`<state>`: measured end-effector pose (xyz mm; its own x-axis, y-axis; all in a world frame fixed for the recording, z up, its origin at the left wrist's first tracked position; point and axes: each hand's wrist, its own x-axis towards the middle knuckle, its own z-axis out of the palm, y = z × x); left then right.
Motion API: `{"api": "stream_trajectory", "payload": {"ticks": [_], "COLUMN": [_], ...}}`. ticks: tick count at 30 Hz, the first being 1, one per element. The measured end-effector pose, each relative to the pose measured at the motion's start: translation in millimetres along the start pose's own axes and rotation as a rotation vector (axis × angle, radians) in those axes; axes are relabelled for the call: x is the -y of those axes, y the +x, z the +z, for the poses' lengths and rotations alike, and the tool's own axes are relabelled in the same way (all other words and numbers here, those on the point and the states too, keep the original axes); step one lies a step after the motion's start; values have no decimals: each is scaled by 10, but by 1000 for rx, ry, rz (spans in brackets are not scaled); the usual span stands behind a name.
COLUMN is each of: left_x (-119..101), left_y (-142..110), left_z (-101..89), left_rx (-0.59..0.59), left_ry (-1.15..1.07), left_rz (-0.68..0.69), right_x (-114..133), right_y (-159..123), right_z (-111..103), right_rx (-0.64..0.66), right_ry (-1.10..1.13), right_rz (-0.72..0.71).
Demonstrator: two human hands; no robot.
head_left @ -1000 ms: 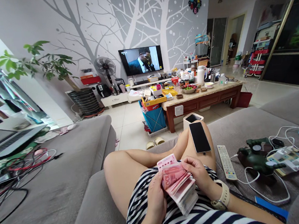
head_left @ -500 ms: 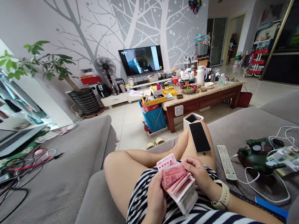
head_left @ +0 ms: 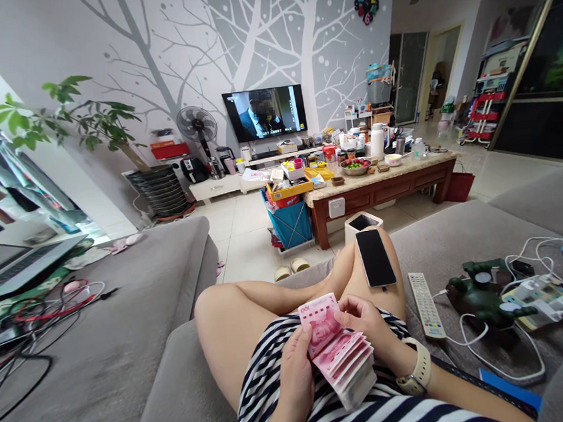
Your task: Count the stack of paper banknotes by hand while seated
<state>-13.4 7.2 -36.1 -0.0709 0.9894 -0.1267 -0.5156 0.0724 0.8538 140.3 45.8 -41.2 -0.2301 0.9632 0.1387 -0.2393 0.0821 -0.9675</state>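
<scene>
A thick stack of pink banknotes (head_left: pixel 340 356) sits in my lap, held from both sides. My left hand (head_left: pixel 295 377) grips the stack's left edge, thumb pressed on the top note. My right hand (head_left: pixel 374 329), a pale watch on its wrist, pinches the upper right corner of the top note, which stands lifted off the fanned stack. A black phone (head_left: pixel 375 257) lies on my right knee just beyond the hands. I sit cross-legged on a grey sofa (head_left: pixel 126 361) in a striped garment.
A white remote (head_left: pixel 425 296), a green toy figure (head_left: pixel 484 297) and tangled white cables (head_left: pixel 533 265) lie on the sofa to my right. A laptop (head_left: pixel 10 263) and more wires are at left. A cluttered wooden coffee table (head_left: pixel 379 184) and a TV (head_left: pixel 264 113) stand ahead.
The top banknote has been lifted and stood up from the stack by my right fingers; the stack now looks more fanned. The hands stayed in my lap.
</scene>
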Motion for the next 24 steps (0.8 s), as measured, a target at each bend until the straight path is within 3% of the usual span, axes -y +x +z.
{"api": "stream_trajectory", "payload": {"ticks": [14,18,24], "left_x": [-19,-54,-60], "left_y": [-7,-8,-7], "left_z": [16,32,26], "left_rx": [-10,-78,-85], "left_ry": [-148,-158,-136], "left_rz": [-109,-107,-100], "right_x": [48,79,119], "right_y": [-36,-55,-85], "right_z": [24,-28,-76], "right_rx": [18,88,162], "right_ry": [65,3,-67], "right_rz": [12,6,-36]}}
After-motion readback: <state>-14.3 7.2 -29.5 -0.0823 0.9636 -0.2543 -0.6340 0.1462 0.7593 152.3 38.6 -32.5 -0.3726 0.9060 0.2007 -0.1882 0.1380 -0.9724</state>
